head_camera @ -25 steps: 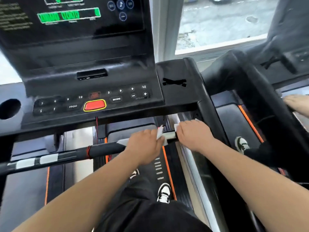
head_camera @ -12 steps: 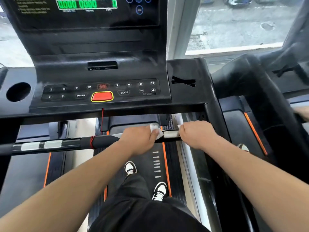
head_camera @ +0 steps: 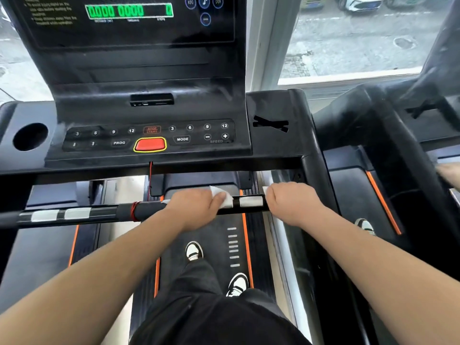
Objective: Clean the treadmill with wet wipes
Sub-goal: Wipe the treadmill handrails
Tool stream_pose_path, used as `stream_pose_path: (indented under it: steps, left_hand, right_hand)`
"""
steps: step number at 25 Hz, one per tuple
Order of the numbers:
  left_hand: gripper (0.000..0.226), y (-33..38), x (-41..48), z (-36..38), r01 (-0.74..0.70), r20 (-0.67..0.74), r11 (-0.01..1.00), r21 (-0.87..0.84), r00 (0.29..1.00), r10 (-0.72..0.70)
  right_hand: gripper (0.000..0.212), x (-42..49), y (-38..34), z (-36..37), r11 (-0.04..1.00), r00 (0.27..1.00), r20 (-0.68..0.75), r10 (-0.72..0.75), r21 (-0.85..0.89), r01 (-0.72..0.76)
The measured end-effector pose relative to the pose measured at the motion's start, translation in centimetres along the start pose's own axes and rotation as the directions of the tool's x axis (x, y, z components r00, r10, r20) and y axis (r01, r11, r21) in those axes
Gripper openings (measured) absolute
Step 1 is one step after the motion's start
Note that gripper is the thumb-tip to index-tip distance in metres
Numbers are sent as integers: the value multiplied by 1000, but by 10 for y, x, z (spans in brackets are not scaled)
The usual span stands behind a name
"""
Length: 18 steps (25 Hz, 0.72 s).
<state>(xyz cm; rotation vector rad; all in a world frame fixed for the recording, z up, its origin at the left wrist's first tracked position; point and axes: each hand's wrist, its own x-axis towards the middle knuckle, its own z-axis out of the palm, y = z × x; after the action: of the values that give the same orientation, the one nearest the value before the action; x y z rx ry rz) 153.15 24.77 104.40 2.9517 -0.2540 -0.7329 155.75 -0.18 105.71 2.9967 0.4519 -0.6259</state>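
Mid-task, we judge: both hands work the right end of the handlebar (head_camera: 149, 210). Its left stretch, the console (head_camera: 149, 108) and the belt (head_camera: 214, 235) look left to do.

- Left hand (head_camera: 196, 207) wraps the bar over a wet wipe (head_camera: 224, 198).
- Right hand (head_camera: 291, 202) curls round the bar on a second wipe (head_camera: 265, 190).

Count: two wipes, three silver grip plates (head_camera: 250, 201) showing.

Daylight enters a large window (head_camera: 361, 38) at upper right, showing grey pavement (head_camera: 348, 51) and parked cars (head_camera: 358, 2) outside. A white frame post (head_camera: 263, 41) stands left of it; a neighbouring machine (head_camera: 373, 135) fills the right edge.
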Motion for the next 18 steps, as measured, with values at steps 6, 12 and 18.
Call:
stream_pose_path:
  steps: [6, 12, 18]
  left_hand:
    - [44, 48, 15, -10, 15, 12, 998, -67, 1000, -14]
    - [63, 62, -77, 25, -35, -235, 583, -812, 934, -271]
    - [51, 93, -56, 71, 240, 523, -601, -763, 775, -355]
  right_hand:
    - [28, 11, -64, -2, 981, 984, 3, -180, 76, 179]
    - [43, -27, -26, 15, 961, 939, -304, -160, 168, 219]
    - [49, -44, 6, -16, 966, 828, -553, 97, 253, 55]
